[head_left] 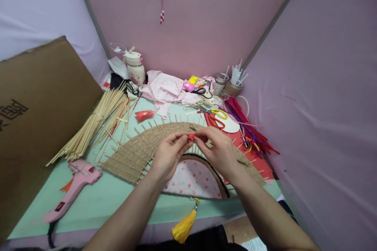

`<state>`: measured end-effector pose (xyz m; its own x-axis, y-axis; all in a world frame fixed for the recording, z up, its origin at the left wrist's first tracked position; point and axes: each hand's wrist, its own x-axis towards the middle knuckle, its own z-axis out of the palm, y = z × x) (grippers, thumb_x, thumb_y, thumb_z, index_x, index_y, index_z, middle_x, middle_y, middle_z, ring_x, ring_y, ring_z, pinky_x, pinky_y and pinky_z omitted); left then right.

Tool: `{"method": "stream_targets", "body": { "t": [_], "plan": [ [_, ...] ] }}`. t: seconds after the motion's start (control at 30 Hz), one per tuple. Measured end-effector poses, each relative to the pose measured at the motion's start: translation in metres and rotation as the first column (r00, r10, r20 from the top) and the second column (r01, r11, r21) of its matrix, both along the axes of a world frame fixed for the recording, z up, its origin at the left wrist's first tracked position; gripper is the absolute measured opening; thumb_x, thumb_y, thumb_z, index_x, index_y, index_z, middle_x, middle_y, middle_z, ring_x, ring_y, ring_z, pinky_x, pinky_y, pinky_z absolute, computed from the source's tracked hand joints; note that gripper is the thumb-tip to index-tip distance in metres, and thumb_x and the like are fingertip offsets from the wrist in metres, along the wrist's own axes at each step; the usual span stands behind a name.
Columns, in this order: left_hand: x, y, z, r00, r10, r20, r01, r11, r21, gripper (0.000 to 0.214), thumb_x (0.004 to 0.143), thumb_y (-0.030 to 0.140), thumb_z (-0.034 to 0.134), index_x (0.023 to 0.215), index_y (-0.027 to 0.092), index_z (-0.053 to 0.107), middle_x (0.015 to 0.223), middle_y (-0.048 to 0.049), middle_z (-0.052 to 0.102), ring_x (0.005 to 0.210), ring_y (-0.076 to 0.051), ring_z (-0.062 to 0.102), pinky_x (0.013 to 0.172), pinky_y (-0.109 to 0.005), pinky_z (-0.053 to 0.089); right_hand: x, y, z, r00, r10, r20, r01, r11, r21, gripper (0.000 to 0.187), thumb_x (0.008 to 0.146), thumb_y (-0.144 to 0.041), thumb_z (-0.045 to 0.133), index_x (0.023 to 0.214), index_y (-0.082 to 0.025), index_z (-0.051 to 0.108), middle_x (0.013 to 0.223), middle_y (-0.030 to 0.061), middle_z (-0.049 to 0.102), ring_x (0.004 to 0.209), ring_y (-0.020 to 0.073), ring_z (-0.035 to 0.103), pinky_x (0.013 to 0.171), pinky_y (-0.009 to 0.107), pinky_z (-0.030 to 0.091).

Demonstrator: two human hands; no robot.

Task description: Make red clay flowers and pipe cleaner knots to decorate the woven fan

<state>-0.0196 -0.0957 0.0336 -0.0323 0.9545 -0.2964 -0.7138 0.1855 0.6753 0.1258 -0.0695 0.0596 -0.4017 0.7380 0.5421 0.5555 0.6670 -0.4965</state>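
Between the fingertips of both hands sits a small red lump [192, 137] that looks like modelling clay. My left hand [171, 153] pinches its left side, and my right hand [219, 150] pinches it from the right. Beneath them lies a fan-shaped woven straw piece [138, 149] with thin sticks poking out along its curved edge. Its inner half-round is covered with white cloth [191, 178] printed with red paws and edged in dark trim. From the bottom edge hangs a yellow tassel [185, 225]. A red packet [144, 115] rests just behind the woven piece.
A pink glue gun [78, 188] lies at left, near bundled sticks [94, 125] and a cardboard box [38, 117]. Behind are a white bottle [136, 68] and pink cloth [165, 86]. Scissors [216, 112], red-purple pipe cleaners [244, 119] and cups of tubes [235, 82] stand right.
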Motion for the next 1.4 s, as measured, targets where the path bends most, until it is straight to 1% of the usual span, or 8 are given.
{"method": "stream_targets", "body": {
  "t": [0.17, 0.3, 0.43, 0.7, 0.87, 1.03, 1.23, 1.4],
  "plan": [
    [0.008, -0.001, -0.005, 0.999, -0.024, 0.029, 0.024, 1.0, 0.004, 0.035, 0.056, 0.023, 0.089, 0.086, 0.013, 0.074, 0.084, -0.0038, 0.072, 0.072, -0.008, 0.063, 0.069, -0.017, 0.052, -0.001, -0.008, -0.016, 0.996, -0.091, -0.023, 0.093, 0.989, 0.117, 0.01, 0.092, -0.018, 0.055, 0.09, -0.018, 0.065, 0.083, 0.0072, 0.068, 0.082, 0.0194, 0.062, 0.076, 0.034, 0.052],
    [0.01, 0.002, -0.012, 0.996, 0.002, 0.089, 0.0, 1.0, -0.015, 0.031, 0.055, 0.026, 0.09, 0.075, 0.011, 0.07, 0.07, 0.0012, 0.064, 0.061, -0.004, 0.054, 0.061, -0.014, 0.046, 0.006, -0.016, -0.023, 0.995, 0.043, -0.087, -0.045, 0.999, -0.015, 0.029, 0.095, -0.012, 0.046, 0.112, -0.024, 0.066, 0.105, 0.0068, 0.072, 0.098, 0.0191, 0.066, 0.085, 0.036, 0.054],
    [0.012, 0.0, -0.012, 0.999, -0.022, 0.043, 0.02, 0.999, 0.039, 0.032, 0.064, 0.037, 0.084, 0.071, 0.013, 0.064, 0.068, 0.0017, 0.059, 0.062, -0.006, 0.051, 0.06, -0.017, 0.043, 0.012, -0.021, -0.021, 0.97, -0.049, -0.238, 0.004, 0.982, -0.187, 0.038, 0.094, -0.018, 0.051, 0.13, -0.029, 0.056, 0.108, 0.0053, 0.071, 0.095, 0.0179, 0.069, 0.086, 0.035, 0.056],
    [0.015, -0.008, -0.014, 0.911, -0.03, -0.411, 0.094, 0.986, 0.134, 0.039, 0.078, 0.05, 0.069, 0.064, 0.016, 0.057, 0.06, 0.0046, 0.048, 0.058, -0.008, 0.045, 0.056, -0.02, 0.038, 0.006, -0.022, -0.01, 0.953, -0.039, -0.301, -0.061, 0.947, -0.317, 0.007, 0.087, -0.024, 0.063, 0.089, -0.022, 0.07, 0.087, 0.0046, 0.07, 0.08, 0.0166, 0.066, 0.072, 0.029, 0.056],
    [0.009, -0.008, -0.009, 0.951, -0.063, -0.303, 0.097, 0.99, 0.1, 0.03, 0.069, 0.039, 0.079, 0.089, 0.02, 0.065, 0.087, 0.0, 0.065, 0.076, -0.013, 0.062, 0.071, -0.026, 0.05, 0.01, -0.019, -0.017, 0.926, -0.134, -0.353, -0.036, 0.899, -0.436, 0.01, 0.085, -0.025, 0.064, 0.095, -0.021, 0.065, 0.084, 0.0032, 0.069, 0.074, 0.0152, 0.066, 0.07, 0.028, 0.054],
    [0.007, -0.005, -0.002, 0.952, -0.112, -0.286, 0.131, 0.99, 0.048, 0.03, 0.064, 0.037, 0.083, 0.076, 0.015, 0.067, 0.066, 0.0008, 0.063, 0.062, -0.009, 0.056, 0.062, -0.021, 0.046, 0.018, -0.014, -0.018, 0.923, -0.045, -0.382, -0.167, 0.848, -0.503, 0.034, 0.086, -0.026, 0.064, 0.118, -0.024, 0.054, 0.083, 0.0007, 0.068, 0.072, 0.0144, 0.066, 0.066, 0.028, 0.054],
    [0.007, -0.005, -0.003, 0.938, -0.105, -0.329, 0.133, 0.989, 0.063, 0.034, 0.067, 0.044, 0.079, 0.072, 0.015, 0.064, 0.059, 0.0027, 0.059, 0.056, -0.007, 0.051, 0.056, -0.018, 0.042, 0.018, -0.015, -0.008, 0.982, 0.022, -0.186, -0.078, 0.951, -0.299, 0.014, 0.087, -0.025, 0.064, 0.1, -0.022, 0.067, 0.091, 0.0049, 0.07, 0.081, 0.0166, 0.065, 0.074, 0.03, 0.054],
    [0.003, -0.006, -0.004, 0.925, -0.134, -0.357, 0.166, 0.984, 0.062, 0.031, 0.066, 0.035, 0.082, 0.087, 0.018, 0.067, 0.082, -0.0022, 0.069, 0.076, -0.014, 0.064, 0.072, -0.026, 0.051, 0.016, -0.016, -0.008, 0.982, -0.017, -0.186, -0.046, 0.943, -0.33, 0.008, 0.087, -0.024, 0.061, 0.088, -0.021, 0.068, 0.083, 0.0045, 0.07, 0.075, 0.0166, 0.065, 0.069, 0.029, 0.054]
  ]
}}
